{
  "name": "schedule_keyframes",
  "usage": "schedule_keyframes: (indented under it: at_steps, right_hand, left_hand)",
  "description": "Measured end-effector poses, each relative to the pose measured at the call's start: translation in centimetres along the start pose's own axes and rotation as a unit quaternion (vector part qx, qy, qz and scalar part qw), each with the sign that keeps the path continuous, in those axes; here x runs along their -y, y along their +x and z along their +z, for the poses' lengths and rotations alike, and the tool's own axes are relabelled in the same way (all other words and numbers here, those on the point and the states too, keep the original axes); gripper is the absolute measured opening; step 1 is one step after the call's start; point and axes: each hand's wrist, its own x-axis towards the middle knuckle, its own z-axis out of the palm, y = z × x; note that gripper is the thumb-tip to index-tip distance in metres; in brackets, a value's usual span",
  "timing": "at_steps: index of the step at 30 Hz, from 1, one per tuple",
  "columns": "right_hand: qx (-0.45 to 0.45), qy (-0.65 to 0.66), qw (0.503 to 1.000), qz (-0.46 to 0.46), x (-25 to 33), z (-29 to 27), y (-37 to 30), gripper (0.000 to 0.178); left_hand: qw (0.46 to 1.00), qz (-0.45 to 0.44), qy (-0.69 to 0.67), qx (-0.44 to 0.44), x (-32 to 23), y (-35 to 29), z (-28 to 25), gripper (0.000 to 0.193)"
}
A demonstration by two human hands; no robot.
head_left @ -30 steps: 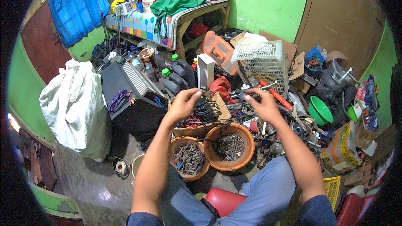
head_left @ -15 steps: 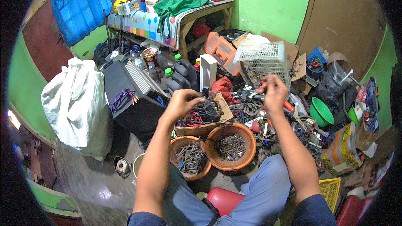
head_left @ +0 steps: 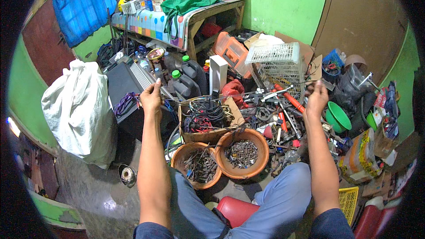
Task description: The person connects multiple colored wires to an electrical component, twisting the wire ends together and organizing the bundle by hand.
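My left hand (head_left: 152,99) is raised at the left, its fingers pinched on one end of a thin dark cable (head_left: 297,83). At about the same height on the right, my right hand (head_left: 316,100) is closed on the other end. The cable runs stretched between them, though its middle is hard to trace against the clutter. Beneath it lies a cardboard box (head_left: 204,138) with tangled black and red wires. In front of my knees stand two brown bowls, the left bowl (head_left: 178,171) and the right bowl (head_left: 264,161), both holding many small dark metal parts.
Tools and metal parts, with an orange-red tube (head_left: 292,99), are heaped to the right. A green bowl (head_left: 338,117) and white crate (head_left: 274,55) stand beyond. At left are a white sack (head_left: 79,115) and black case (head_left: 126,128). Dark jugs (head_left: 187,86) stand behind the cardboard box.
My hands have moved apart, the left one to the left and the right one to the right. The cable now spans a wider gap, and the cardboard box shows more fully.
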Motion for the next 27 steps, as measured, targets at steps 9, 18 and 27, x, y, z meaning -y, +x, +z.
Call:
schedule_keyframes:
  at_steps: [9, 18, 27]
  right_hand:
    - [0.061, 0.033, 0.997, -0.025, 0.8, 1.7, -2.1, 0.028]
    - [0.011, 0.054, 0.996, -0.065, 1.0, 2.2, -2.4, 0.033]
    - [0.121, -0.096, 0.987, -0.032, 0.2, 1.8, -2.6, 0.038]
  left_hand:
    - [0.887, 0.167, 0.301, 0.309, -2.8, -4.8, 2.7, 0.039]
    - [0.813, 0.184, 0.383, 0.4, -1.9, -5.5, 3.3, 0.032]
    - [0.846, 0.144, 0.34, 0.384, -0.3, -5.2, 3.7, 0.026]
